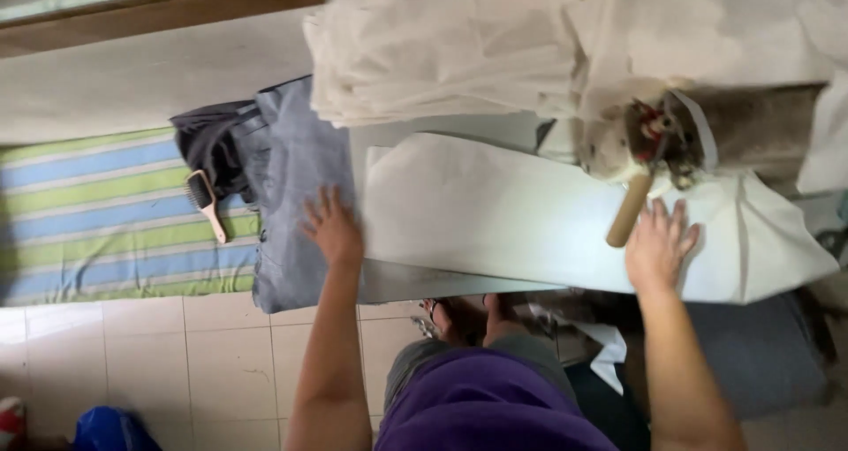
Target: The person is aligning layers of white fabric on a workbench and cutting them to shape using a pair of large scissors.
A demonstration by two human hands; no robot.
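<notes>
Two hands flat on work surface, fingers spread, nothing gripped.
L hand [331,230] at left edge of white sheet [495,212], partly on grey cloth [291,195]. R hand [658,243] on sheet's right part, just beside wooden-handled tool [629,208] (head blurred). Hairbrush [205,202] lies on striped mat [97,212].

The person wears a purple top [495,407]; its fabric is plain, with no visible print, seam detail or fastener. Grey shorts [415,367] show just above the top's edge in the head view. Both forearms are bare from the elbow down: no sleeves, watch, bracelet or glove. The left hand [333,230] and the right hand [658,243] carry no visible rings, and the fingers [664,211] are uncovered. Bare feet [459,314] appear under the tabletop edge; whether they wear sandals cannot be told.
</notes>
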